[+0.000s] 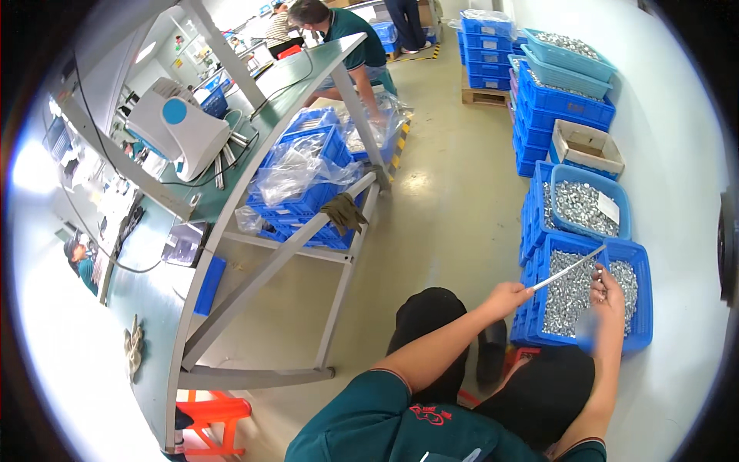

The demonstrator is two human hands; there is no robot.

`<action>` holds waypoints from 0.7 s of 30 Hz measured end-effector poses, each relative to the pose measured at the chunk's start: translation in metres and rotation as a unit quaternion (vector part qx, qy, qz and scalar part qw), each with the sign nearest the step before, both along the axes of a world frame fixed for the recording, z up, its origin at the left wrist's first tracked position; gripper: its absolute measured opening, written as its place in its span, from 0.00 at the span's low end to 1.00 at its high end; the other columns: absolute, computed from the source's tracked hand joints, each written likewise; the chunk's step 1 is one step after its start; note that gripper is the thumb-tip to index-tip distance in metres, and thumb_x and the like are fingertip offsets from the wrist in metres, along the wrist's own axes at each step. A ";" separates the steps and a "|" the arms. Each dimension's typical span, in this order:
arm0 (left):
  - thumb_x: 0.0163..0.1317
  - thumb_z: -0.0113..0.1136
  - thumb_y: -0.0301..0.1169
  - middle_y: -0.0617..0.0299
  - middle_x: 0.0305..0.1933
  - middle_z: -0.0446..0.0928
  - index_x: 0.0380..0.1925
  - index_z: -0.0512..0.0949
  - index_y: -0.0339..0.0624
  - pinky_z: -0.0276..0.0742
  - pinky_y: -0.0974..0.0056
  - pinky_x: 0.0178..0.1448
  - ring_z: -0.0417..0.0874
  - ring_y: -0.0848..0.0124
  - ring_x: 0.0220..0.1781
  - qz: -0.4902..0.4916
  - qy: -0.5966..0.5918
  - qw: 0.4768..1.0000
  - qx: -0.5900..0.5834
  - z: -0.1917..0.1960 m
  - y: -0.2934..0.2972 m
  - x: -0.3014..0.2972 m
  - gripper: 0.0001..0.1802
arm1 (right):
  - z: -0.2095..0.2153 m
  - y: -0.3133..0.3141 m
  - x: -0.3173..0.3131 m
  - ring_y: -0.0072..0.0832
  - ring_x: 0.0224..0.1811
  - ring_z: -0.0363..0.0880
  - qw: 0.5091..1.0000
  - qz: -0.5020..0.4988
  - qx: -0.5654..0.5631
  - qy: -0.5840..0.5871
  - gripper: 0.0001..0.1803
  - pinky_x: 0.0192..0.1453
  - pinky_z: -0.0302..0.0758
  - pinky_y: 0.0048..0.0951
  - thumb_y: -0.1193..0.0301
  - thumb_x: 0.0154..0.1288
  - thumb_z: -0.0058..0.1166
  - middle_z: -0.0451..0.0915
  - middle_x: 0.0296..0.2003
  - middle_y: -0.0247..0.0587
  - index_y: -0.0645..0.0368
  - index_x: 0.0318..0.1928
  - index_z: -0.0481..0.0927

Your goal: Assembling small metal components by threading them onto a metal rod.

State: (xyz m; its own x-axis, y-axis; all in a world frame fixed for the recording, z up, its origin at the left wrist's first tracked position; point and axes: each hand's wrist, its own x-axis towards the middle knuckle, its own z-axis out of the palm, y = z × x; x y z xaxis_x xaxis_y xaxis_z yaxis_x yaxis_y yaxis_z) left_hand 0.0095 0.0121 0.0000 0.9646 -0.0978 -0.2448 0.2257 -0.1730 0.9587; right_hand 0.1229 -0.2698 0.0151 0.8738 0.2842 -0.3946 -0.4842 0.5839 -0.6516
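Observation:
My left hand [508, 299] is closed around the lower end of a thin, pale, straight rod [568, 269], which slants up to the right over a blue crate [645, 308]. The crate holds a heap of small silvery metal parts [568, 296]. Close to the rod's upper end, my right hand [608, 292] is above the same crate with its fingers curled together. Whatever lies between those fingertips is too small to make out. A bluish blur hides part of the crate's near side by my right wrist.
Behind the crate stands a light blue basket [625, 208] of similar parts with a paper slip. Further back are a cardboard box [589, 146] and stacked crates [566, 108] along the wall. A green-topped workbench [146, 285] runs at left. A co-worker [358, 42] sits beyond it.

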 end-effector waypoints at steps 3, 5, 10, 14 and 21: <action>0.58 0.51 0.45 0.66 0.16 0.65 0.19 0.73 0.36 0.63 0.67 0.25 0.63 0.77 0.20 -0.009 -0.011 1.000 0.025 0.003 -0.002 0.001 0.21 | 0.005 -0.011 0.000 0.12 0.16 0.59 0.998 -0.011 0.065 0.000 0.10 0.11 0.53 0.11 0.67 0.62 0.49 0.70 0.26 0.32 0.58 0.40 0.71; 0.58 0.51 0.45 0.66 0.16 0.66 0.20 0.73 0.36 0.63 0.67 0.25 0.63 0.77 0.20 -0.017 -0.013 0.999 0.027 0.001 -0.001 0.000 0.21 | 0.009 -0.012 0.001 0.13 0.16 0.59 0.992 -0.035 0.120 0.005 0.11 0.11 0.52 0.12 0.64 0.62 0.50 0.69 0.26 0.31 0.58 0.40 0.71; 0.58 0.51 0.45 0.64 0.16 0.66 0.21 0.73 0.35 0.64 0.66 0.26 0.64 0.76 0.20 -0.033 -0.030 0.998 0.052 0.001 -0.001 -0.003 0.22 | 0.020 0.003 -0.002 0.14 0.16 0.60 0.989 -0.063 0.132 -0.031 0.11 0.11 0.53 0.12 0.66 0.62 0.49 0.68 0.24 0.31 0.57 0.41 0.72; 0.59 0.51 0.45 0.64 0.16 0.66 0.21 0.73 0.34 0.64 0.66 0.27 0.64 0.75 0.21 -0.032 -0.026 0.997 0.059 0.004 -0.001 -0.004 0.22 | 0.028 0.008 -0.003 0.14 0.16 0.60 0.990 -0.092 0.102 -0.023 0.11 0.10 0.52 0.12 0.67 0.63 0.48 0.69 0.23 0.32 0.60 0.41 0.72; 0.56 0.52 0.46 0.53 0.19 0.72 0.25 0.76 0.35 0.68 0.61 0.31 0.70 0.66 0.22 -0.045 -0.002 0.996 0.074 0.004 0.002 -0.006 0.21 | 0.034 0.013 -0.012 0.12 0.14 0.60 0.995 -0.072 0.044 -0.051 0.11 0.10 0.53 0.11 0.67 0.62 0.49 0.69 0.21 0.30 0.61 0.39 0.73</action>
